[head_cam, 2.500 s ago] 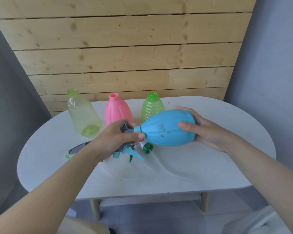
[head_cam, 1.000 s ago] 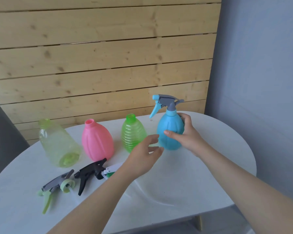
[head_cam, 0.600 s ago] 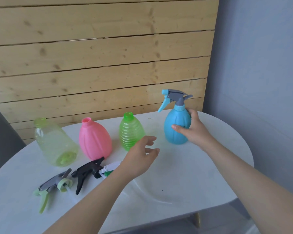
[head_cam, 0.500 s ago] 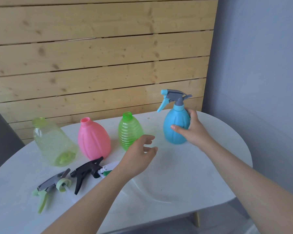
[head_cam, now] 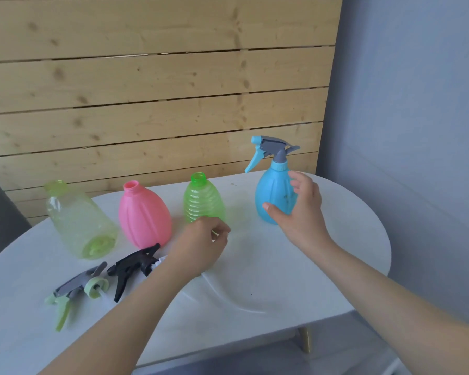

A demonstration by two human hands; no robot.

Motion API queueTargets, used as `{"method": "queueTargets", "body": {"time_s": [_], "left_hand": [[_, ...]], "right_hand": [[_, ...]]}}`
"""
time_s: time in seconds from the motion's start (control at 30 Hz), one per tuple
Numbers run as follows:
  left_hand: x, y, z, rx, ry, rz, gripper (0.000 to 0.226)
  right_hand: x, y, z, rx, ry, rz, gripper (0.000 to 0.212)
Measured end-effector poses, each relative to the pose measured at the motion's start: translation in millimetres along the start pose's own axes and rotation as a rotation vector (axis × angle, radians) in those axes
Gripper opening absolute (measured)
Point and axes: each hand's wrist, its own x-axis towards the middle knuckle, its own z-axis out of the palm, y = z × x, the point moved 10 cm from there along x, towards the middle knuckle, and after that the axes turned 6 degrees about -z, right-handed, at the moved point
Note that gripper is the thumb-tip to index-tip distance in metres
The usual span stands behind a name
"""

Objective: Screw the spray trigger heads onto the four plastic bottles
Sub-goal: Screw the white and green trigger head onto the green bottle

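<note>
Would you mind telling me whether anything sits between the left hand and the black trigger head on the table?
Nothing visible does. The left hand hovers just right of the black trigger head, with only a white trigger head, mostly hidden by the wrist, beside it.

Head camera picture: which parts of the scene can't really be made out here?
- Third loose trigger head: head view, only a white bit shows; the left hand and forearm cover the rest.
- Blue bottle: its right side sits behind the open right hand; contact unclear.
- Whether its blue trigger head is screwed tight: not visible.
- Table: front and left cut off by the frame.
</note>
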Motion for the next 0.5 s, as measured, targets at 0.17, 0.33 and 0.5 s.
{"method": "queueTargets", "body": {"time_s": [0.17, 0.33, 0.5], "left_hand": [[-5.8, -34.8, -14.8, 0.134, -0.021, -0.11, 0.019], [-15.4, -64.4, -15.3, 0.161, -0.09, -0.208, 0.033], [-24.2, -76.0, -12.6, 0.131, -0.185, -0.26, 0.049]], "right_hand": [[-16.5, -8.0, 31.6, 0.052, -0.195, 0.03, 0.038], [-30.6, -12.8, 63.6, 0.027, -0.352, 0.007, 0.033], [-32.4, -15.0, 90.2, 0.0, -0.445, 0.008, 0.041]]}}
